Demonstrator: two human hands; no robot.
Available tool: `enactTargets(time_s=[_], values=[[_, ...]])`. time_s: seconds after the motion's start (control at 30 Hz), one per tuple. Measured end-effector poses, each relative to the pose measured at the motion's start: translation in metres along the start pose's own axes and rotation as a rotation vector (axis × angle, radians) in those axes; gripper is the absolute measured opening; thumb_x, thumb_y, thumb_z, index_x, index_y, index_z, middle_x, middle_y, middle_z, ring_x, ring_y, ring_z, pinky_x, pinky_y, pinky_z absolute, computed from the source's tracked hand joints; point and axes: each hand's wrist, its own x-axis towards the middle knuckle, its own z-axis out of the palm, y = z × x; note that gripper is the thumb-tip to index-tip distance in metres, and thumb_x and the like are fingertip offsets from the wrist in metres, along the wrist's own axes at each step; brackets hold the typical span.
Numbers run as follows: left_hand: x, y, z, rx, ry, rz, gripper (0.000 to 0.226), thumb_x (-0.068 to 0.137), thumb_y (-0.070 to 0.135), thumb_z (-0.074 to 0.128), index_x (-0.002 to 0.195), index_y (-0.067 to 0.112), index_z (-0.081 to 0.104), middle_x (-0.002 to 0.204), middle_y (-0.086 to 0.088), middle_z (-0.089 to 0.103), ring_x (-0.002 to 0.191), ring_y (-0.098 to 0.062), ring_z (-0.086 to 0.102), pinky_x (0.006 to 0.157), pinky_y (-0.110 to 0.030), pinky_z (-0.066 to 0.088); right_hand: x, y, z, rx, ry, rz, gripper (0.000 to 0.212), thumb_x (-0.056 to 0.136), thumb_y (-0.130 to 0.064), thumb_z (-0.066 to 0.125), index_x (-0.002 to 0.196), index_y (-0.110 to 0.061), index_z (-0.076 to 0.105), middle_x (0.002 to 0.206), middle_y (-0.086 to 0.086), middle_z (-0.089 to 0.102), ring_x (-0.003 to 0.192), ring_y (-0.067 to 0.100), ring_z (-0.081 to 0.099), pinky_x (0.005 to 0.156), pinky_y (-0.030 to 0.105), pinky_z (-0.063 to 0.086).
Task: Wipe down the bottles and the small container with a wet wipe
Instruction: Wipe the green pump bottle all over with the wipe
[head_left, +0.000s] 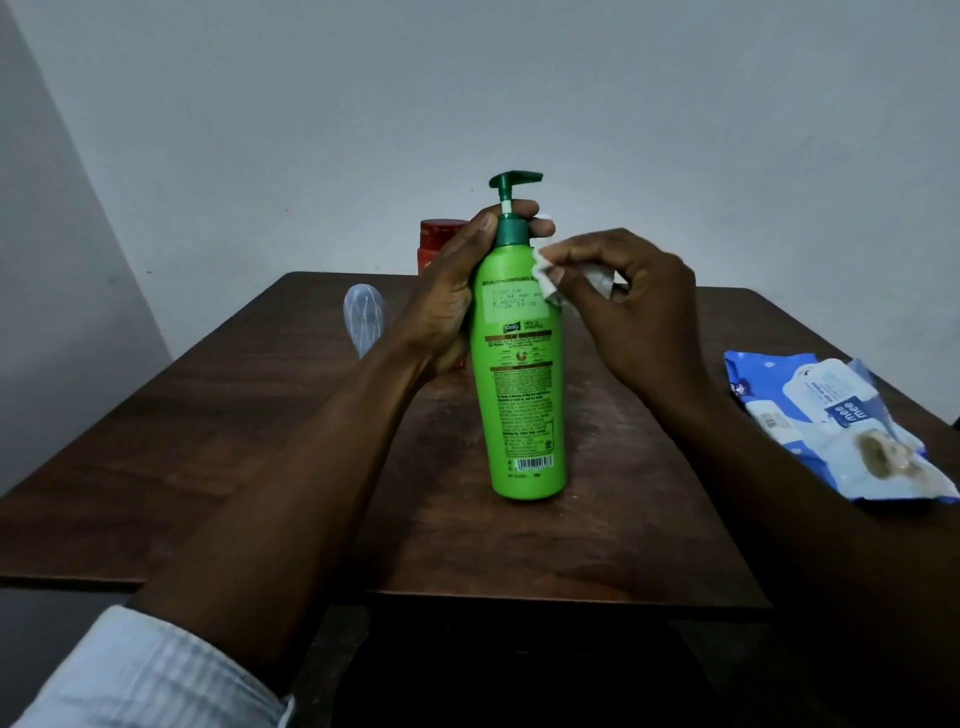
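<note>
A tall green pump bottle (524, 395) stands upright in the middle of the brown wooden table (218, 426). My left hand (452, 296) grips its neck and upper left side, fingers curled round behind the dark green collar. My right hand (639, 306) pinches a crumpled white wet wipe (545, 278) and holds it against the bottle's upper right shoulder. Behind my left hand a red jar (441, 244) with a red lid is partly hidden. A small clear plastic container (363, 317) lies on the table to the left.
A blue and white pack of wet wipes (831, 421) lies at the table's right edge, its flap open. A plain pale wall rises behind the table. The table's near edge runs just beneath my forearms.
</note>
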Motion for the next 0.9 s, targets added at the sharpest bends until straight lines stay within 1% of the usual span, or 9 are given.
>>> enactTargets(time_s=[0.13, 0.23, 0.33, 0.37, 0.43, 0.53, 0.63, 0.77, 0.9], values=[[-0.001, 0.001, -0.002, 0.0, 0.001, 0.018, 0.033, 0.108, 0.024, 0.031, 0.125, 0.009, 0.054, 0.123, -0.009, 0.061, 0.097, -0.022, 0.06, 0.086, -0.037, 0.054, -0.036, 0.01, -0.004, 0.057, -0.041, 0.027, 0.014, 0.085, -0.007, 0.076, 0.098, -0.011, 0.078, 0.1, 0.0, 0.074, 0.097, 0.008, 0.07, 0.087, 0.028, 0.057], [-0.002, 0.001, -0.002, -0.031, 0.004, 0.022, 0.032, 0.108, 0.023, 0.03, 0.126, 0.008, 0.052, 0.122, -0.009, 0.061, 0.094, -0.02, 0.063, 0.08, -0.035, 0.056, -0.073, 0.02, -0.009, 0.086, -0.12, 0.099, 0.016, 0.085, -0.008, 0.076, 0.096, -0.018, 0.077, 0.101, -0.006, 0.073, 0.099, 0.01, 0.07, 0.087, 0.036, 0.059], [-0.002, 0.001, -0.002, -0.039, -0.008, 0.02, 0.033, 0.109, 0.022, 0.029, 0.127, 0.008, 0.052, 0.121, -0.008, 0.061, 0.094, -0.02, 0.064, 0.08, -0.034, 0.056, -0.096, 0.023, -0.015, 0.12, -0.17, 0.163, 0.016, 0.084, -0.011, 0.077, 0.091, -0.025, 0.078, 0.099, -0.008, 0.074, 0.096, 0.014, 0.071, 0.083, 0.042, 0.059], [-0.002, 0.001, -0.002, -0.027, -0.015, 0.019, 0.033, 0.109, 0.023, 0.029, 0.127, 0.008, 0.052, 0.121, -0.008, 0.061, 0.095, -0.02, 0.063, 0.08, -0.034, 0.055, -0.098, 0.022, -0.016, 0.128, -0.176, 0.182, 0.015, 0.083, -0.009, 0.077, 0.088, -0.023, 0.078, 0.097, -0.008, 0.074, 0.094, 0.014, 0.072, 0.082, 0.041, 0.06], [-0.002, 0.002, 0.002, 0.013, -0.022, 0.018, 0.033, 0.109, 0.022, 0.029, 0.127, 0.008, 0.053, 0.12, -0.008, 0.062, 0.096, -0.02, 0.062, 0.081, -0.034, 0.055, -0.092, 0.018, -0.017, 0.11, -0.173, 0.181, 0.016, 0.081, -0.006, 0.077, 0.084, -0.022, 0.078, 0.093, -0.008, 0.074, 0.089, 0.01, 0.072, 0.079, 0.03, 0.058], [-0.002, 0.003, 0.004, 0.061, -0.015, 0.013, 0.034, 0.11, 0.022, 0.028, 0.128, 0.007, 0.052, 0.116, -0.006, 0.063, 0.097, -0.02, 0.061, 0.082, -0.034, 0.055, -0.068, 0.011, -0.015, 0.074, -0.12, 0.156, 0.018, 0.082, -0.006, 0.077, 0.088, -0.023, 0.077, 0.093, -0.007, 0.074, 0.089, 0.003, 0.07, 0.079, 0.02, 0.055], [-0.002, 0.004, 0.005, 0.095, -0.022, -0.005, 0.033, 0.109, 0.023, 0.029, 0.127, 0.009, 0.053, 0.111, -0.004, 0.063, 0.096, -0.02, 0.06, 0.084, -0.036, 0.053, -0.04, 0.005, -0.011, 0.06, -0.048, 0.121, 0.013, 0.085, -0.011, 0.076, 0.095, -0.018, 0.079, 0.096, -0.004, 0.075, 0.092, 0.005, 0.071, 0.081, 0.024, 0.057], [-0.001, 0.008, 0.008, 0.104, -0.058, -0.027, 0.033, 0.109, 0.022, 0.028, 0.125, 0.012, 0.054, 0.11, -0.003, 0.063, 0.096, -0.023, 0.058, 0.085, -0.04, 0.051, -0.012, -0.004, -0.008, 0.009, 0.03, 0.051, 0.013, 0.086, -0.015, 0.074, 0.098, -0.018, 0.079, 0.095, -0.007, 0.075, 0.092, 0.004, 0.07, 0.08, 0.018, 0.053], [-0.001, 0.008, 0.007, 0.11, -0.074, -0.022, 0.033, 0.109, 0.021, 0.027, 0.124, 0.012, 0.055, 0.11, -0.003, 0.063, 0.098, -0.025, 0.056, 0.086, -0.04, 0.051, -0.014, -0.004, -0.002, 0.046, 0.078, 0.074, 0.013, 0.088, -0.014, 0.073, 0.1, -0.016, 0.078, 0.099, -0.007, 0.075, 0.097, 0.004, 0.069, 0.086, 0.025, 0.055]])
